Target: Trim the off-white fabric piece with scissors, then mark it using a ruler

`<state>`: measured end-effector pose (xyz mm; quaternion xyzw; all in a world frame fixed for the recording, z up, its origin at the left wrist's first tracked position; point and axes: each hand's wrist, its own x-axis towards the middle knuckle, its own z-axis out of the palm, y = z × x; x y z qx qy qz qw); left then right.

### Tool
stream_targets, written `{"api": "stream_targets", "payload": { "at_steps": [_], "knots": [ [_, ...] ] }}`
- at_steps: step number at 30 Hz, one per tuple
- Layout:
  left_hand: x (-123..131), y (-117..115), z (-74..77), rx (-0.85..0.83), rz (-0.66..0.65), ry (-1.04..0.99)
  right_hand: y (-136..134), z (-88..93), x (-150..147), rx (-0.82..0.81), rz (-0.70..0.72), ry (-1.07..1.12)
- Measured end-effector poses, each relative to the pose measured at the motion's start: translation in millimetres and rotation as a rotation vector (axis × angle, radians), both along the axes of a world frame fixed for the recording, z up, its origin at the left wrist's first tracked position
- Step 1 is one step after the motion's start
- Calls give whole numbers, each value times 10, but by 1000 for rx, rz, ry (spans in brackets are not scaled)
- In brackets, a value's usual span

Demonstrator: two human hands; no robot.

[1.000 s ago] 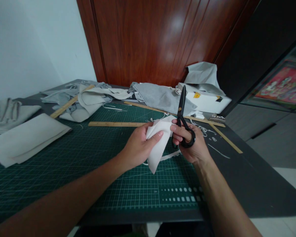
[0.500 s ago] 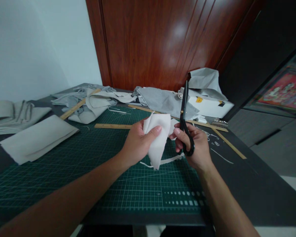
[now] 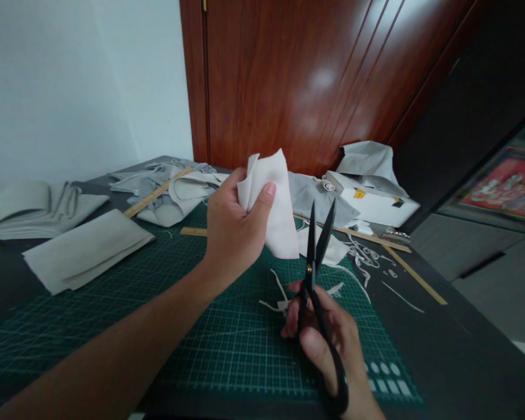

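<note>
Left-hand grip: the left hand (image 3: 240, 227) is clamped on an off-white fabric piece (image 3: 277, 216), thumb on its near face.
Fabric location: raised above the green cutting mat (image 3: 227, 356), before the far edge of the worktop (image 3: 455, 356).
Right-hand grip: the right hand (image 3: 336, 338) is closed round the handles of black scissors (image 3: 308, 277), blades parted, tips toward the far edge.
Blade hazard: the tips stand near the fabric's lower corner; a dip of the left hand could cause a nick.
Layer hazard: the piece appears doubled; a loose pinch could let the layers slip.
Scrap hazard: thin strips by the right fingers could snag between the blades.
Fabric finish: matt, soft-looking, roughly rectangular, curled at the upper left.
Scissors finish: dark, tapered blades; brass-coloured pivot; looped handles.
Mat finish: flat, printed with a pale grid.
</note>
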<state>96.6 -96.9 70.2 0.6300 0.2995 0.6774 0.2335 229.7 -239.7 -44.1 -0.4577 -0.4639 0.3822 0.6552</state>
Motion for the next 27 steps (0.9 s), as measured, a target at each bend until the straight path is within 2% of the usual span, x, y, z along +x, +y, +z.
{"api": "stream_targets", "payload": {
  "at_steps": [3,5,8,14,17,24,27],
  "knots": [
    [-18,-39,75,106,131,36,-30,-79,-86,11,-5,38],
    [-20,-75,112,140,162,50,-38,-82,-109,-1,15,27],
    [-21,-124,154,165,164,59,-34,-77,-130,-7,25,2],
    [-43,-177,218,176,222,108,-41,-148,-204,89,-34,-105],
    [-60,-184,228,172,241,119,-72,-159,-234,79,-61,-114],
    [-71,-215,213,119,175,99,-122,-125,-269,42,-64,-59],
    [-64,-209,206,134,190,101,-112,-156,-272,58,-72,-51]
  ]
}}
